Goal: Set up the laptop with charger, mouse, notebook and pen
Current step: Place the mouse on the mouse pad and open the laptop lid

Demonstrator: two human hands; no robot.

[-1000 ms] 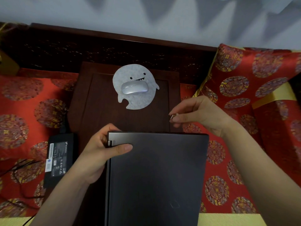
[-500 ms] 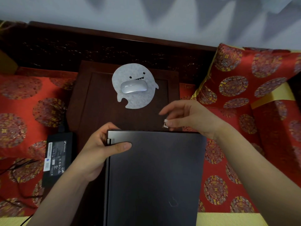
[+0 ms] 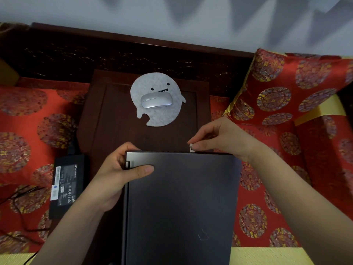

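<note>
A closed dark laptop [image 3: 181, 203] lies lengthwise on a small dark wooden table [image 3: 114, 127]. My left hand [image 3: 116, 175] grips its far left corner, thumb on the lid. My right hand [image 3: 223, 138] pinches a small white piece [image 3: 191, 147] against the laptop's far edge. A silver mouse [image 3: 156, 100] rests on a grey ghost-shaped pad [image 3: 164, 117] at the far side of the table. The black charger brick [image 3: 65, 186] lies on the red cushion to the left, its cable [image 3: 17, 207] trailing leftward. No notebook or pen is in view.
Red patterned cushions [image 3: 28, 131] flank the table on both sides, and a red pillow [image 3: 286, 88] leans at the right. A dark carved wooden backrest [image 3: 114, 52] runs behind, below a pale wall.
My right hand has moved left and down with the white piece, from above the table's right edge to the laptop's far edge. My left hand has kept its grip on the corner.
</note>
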